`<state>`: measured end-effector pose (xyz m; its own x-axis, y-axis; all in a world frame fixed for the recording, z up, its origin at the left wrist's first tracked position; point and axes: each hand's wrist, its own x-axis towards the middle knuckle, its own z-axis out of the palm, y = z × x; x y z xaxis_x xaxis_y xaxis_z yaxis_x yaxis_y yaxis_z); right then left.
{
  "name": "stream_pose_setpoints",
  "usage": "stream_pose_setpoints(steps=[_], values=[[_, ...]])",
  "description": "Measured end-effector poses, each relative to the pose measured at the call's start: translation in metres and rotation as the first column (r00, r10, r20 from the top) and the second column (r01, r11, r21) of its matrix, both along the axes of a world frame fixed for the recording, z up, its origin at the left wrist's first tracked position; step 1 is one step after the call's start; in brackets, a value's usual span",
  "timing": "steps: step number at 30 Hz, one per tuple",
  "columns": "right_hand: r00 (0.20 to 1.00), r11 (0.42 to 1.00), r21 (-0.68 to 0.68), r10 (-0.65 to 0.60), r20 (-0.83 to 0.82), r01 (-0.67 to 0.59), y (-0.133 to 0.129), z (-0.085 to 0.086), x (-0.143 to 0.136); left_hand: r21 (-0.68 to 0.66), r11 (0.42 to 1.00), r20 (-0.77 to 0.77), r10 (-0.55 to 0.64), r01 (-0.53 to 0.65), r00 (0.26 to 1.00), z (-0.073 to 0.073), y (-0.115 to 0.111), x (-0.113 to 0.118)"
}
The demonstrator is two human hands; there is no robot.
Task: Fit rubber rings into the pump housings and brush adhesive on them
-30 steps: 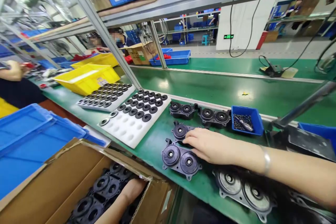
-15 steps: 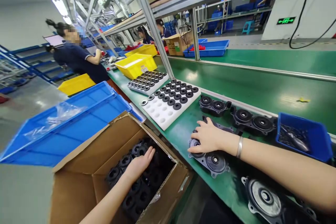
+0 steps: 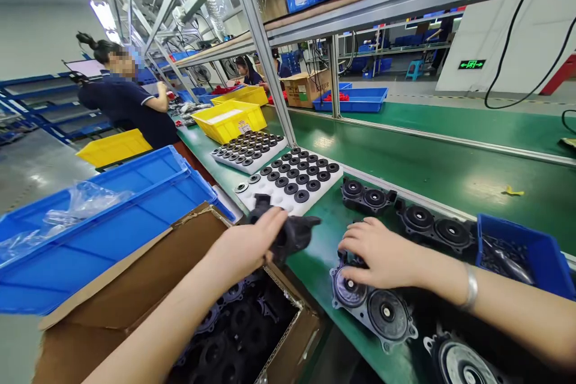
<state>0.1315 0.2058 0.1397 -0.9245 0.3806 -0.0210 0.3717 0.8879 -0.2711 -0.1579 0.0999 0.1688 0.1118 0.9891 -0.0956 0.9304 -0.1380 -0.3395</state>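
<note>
Our left hand (image 3: 249, 243) rises from the carton (image 3: 144, 279) clasping a black housing (image 3: 294, 237), its long axis seemingly crosswise, left of our loosely spread right hand (image 3: 382, 255)

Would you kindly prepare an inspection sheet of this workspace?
Surface: green bench bearing dark housings and a foam tray of discs.
Job's things: black part in hand; dark parts in the carton.
Clutter: plastic film at left; yellow scrap beyond the housings.
Hands: left hand grips the black part near the carton's edge; right hand over the housings, contact unclear.
Cables: black cable looping before the white pillar.
Surroundings: co-worker at left; lit exit sign.
</note>
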Motion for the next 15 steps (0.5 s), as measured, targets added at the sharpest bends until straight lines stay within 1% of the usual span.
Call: stream_pose_setpoints(steps=[2, 4, 6, 8, 10, 12, 13, 14, 15], values=[[0.994, 0.997, -0.009, -0.083, -0.070, 0.082, 0.014, 0.014, 0.012, -0.057, 0.994, 0.027, -0.090, 0.091, 0.996, -0.008, 0.033, 0.032], [0.981, 0.985, -0.039, -0.171, -0.091, 0.168, 0.027, 0.024, 0.025, -0.113, 0.980, 0.060, -0.158, 0.164, 0.986, -0.022, 0.056, 0.055], [0.971, 0.971, -0.081, -0.230, -0.063, 0.225, 0.037, 0.027, 0.035, -0.158, 0.966, 0.096, -0.193, 0.206, 0.977, -0.036, 0.070, 0.068], [0.968, 0.962, -0.116, -0.251, -0.010, 0.249, 0.043, 0.025, 0.040, -0.184, 0.957, 0.140, -0.203, 0.226, 0.969, -0.047, 0.077, 0.072], [0.970, 0.959, -0.146, -0.239, 0.039, 0.242, 0.046, 0.020, 0.041, -0.199, 0.951, 0.203, -0.196, 0.237, 0.959, -0.050, 0.080, 0.068], [0.974, 0.959, -0.167, -0.220, 0.062, 0.227, 0.048, 0.017, 0.039, -0.196, 0.955, 0.277, -0.164, 0.223, 0.947, -0.045, 0.083, 0.050], [0.975, 0.960, -0.172, -0.214, 0.064, 0.222, 0.050, 0.016, 0.037, -0.180, 0.965, 0.308, -0.130, 0.192, 0.942, -0.040, 0.086, 0.036], [0.975, 0.960, -0.174, -0.213, 0.058, 0.220, 0.051, 0.017, 0.035, -0.150, 0.980, 0.330, -0.075, 0.131, 0.941, -0.035, 0.090, 0.018], [0.976, 0.960, -0.176, -0.215, 0.046, 0.220, 0.053, 0.018, 0.034, -0.099, 0.995, 0.339, 0.005, 0.030, 0.941, -0.030, 0.095, -0.002]])
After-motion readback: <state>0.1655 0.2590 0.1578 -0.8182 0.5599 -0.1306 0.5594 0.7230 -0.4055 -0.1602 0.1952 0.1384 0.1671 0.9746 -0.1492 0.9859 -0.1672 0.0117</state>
